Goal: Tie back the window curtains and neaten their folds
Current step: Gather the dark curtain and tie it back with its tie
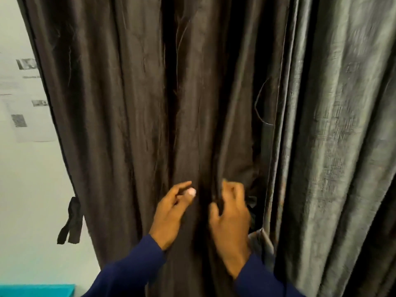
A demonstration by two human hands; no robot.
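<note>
Right hand (230,213): thumb and fingers are curled round 1 vertical fold of the brown curtain (132,108), pinching it; the fold rises straight up from the grip and also drops below it toward the wrist.
Left hand (171,207): holds nothing; fingers loosely bent and spread, fingertips at or just off the brown cloth (contact is too blurred to call), just left of the gripped fold.
Brown curtain: hangs in deep folds above and to the left of both hands, filling the middle of the view.
Grey curtain (338,136): hangs just right of the right hand, its edge overlapping the brown one beside the grip.
Tie-back strap (71,220): a dark strip, 2 ends dangling loose at the brown curtain's outer edge, well to the left of the left hand, at about hand height.
Arms: both reach up and forward from the bottom of the view in dark blue sleeves (128,273), backs of the hands toward the camera.
Wall (32,179): pale, left of the curtain, with printed papers (25,116) stuck higher up.
</note>
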